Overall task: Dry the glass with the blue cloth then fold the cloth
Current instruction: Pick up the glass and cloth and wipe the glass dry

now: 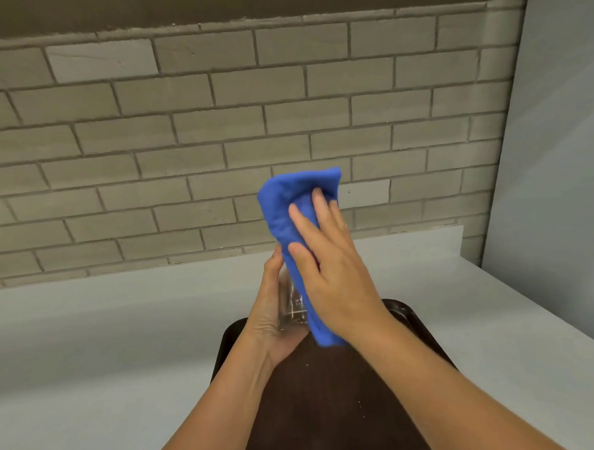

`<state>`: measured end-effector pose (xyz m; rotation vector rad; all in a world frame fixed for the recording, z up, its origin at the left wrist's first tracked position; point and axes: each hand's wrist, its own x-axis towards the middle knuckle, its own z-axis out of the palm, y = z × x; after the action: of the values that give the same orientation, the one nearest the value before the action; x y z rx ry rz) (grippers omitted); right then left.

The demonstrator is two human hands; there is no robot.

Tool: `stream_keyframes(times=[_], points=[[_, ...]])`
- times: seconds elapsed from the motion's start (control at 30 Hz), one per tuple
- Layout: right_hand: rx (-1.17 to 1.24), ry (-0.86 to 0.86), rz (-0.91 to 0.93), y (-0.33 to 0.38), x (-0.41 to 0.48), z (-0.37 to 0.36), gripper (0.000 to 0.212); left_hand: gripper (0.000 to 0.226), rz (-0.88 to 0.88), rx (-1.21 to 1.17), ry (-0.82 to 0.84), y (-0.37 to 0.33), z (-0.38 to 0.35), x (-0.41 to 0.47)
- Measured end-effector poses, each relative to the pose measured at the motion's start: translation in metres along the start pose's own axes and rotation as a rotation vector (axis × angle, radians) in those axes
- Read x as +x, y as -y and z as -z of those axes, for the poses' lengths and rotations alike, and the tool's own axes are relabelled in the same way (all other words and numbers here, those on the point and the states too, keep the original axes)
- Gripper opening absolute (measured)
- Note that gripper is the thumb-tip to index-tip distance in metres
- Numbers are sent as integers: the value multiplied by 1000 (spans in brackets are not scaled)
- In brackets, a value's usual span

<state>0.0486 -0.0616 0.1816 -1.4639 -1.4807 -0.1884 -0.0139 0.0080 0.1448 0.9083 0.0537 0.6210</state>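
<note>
Blue terry drapes over the glass (pixel 291 307) I hold up above the brown tray (pixel 316 410), its base cupped in my left hand (pixel 272 321), thumb along the near wall and fingers wrapped behind. My right hand (pixel 331 269) presses the blue cloth (pixel 289 204) flat against the far wall, fingers spread and extended rather than pinching. The risk I see: wet glass can slide out of my left fingers if the right pushes sideways too hard, and it would drop onto the tray. The glass looks clear, with droplets just inside my left fingertips; its rim is hidden under cloth bunched above my right fingertips.
</note>
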Motion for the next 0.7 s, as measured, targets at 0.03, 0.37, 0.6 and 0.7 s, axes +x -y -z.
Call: stream_keyframes(times=[0.03, 0.37, 0.6, 0.7], points=[[33, -5, -46, -2, 11, 3, 47, 45, 24, 40, -18, -1, 0, 1], [821, -110, -594, -32, -3, -7, 41, 57, -40, 256, -46, -7, 8, 10], [1009, -260, -752, -38, -22, -16, 38, 45, -88, 624, -256, -11, -7, 15], [1032, -274, -781, -36, -20, -8, 34, 45, -263, 828, -441, -12, -15, 18]])
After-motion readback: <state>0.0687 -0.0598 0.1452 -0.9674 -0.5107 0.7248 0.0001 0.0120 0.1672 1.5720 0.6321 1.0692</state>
